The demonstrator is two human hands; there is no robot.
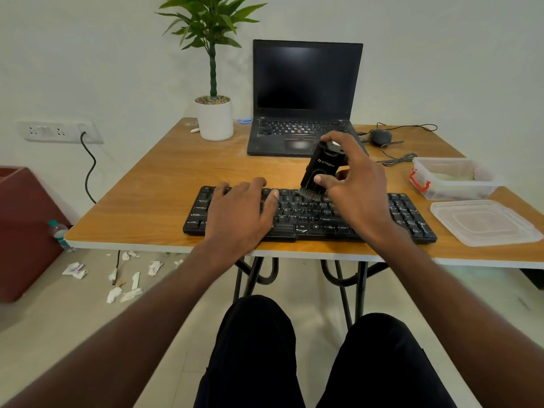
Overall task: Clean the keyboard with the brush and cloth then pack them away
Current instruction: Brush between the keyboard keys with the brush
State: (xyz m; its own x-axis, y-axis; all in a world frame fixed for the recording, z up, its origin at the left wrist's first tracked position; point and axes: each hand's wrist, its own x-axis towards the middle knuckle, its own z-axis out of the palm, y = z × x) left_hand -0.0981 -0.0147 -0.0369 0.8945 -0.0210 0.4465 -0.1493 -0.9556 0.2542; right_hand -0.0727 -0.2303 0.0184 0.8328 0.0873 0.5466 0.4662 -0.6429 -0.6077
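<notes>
Head view looks down on a black keyboard (309, 214) lying along the near edge of a wooden table (164, 172), with an open laptop (306, 98) farther back and a potted plant (214, 113) to its left. The right hand (359, 184) grips a black brush (319, 172) nearly upright, its top tilted slightly right and away, the thumb (323, 181) pressed on its near face and the other fingers curled over its top and far side; the bristles touch the upper key rows around the middle of the board. The left hand (241, 210) rests on the left half of the keyboard, fingers nearly straight and holding nothing, apparently steadying it. The grip sits mostly on the upper half of the brush body, well above the bristles, so a hard sideways stroke could probably twist the brush in the fingers or catch a keycap edge and pop it loose. The keyboard lies close to the table's near edge, so a pull toward the body might slide it off if the left hand lifts. To the right, an open plastic container (453, 179) with a red latch holds something pale, possibly the cloth, though I cannot tell; its lid (482, 222) lies nearer, just beside the keyboard's right end.
</notes>
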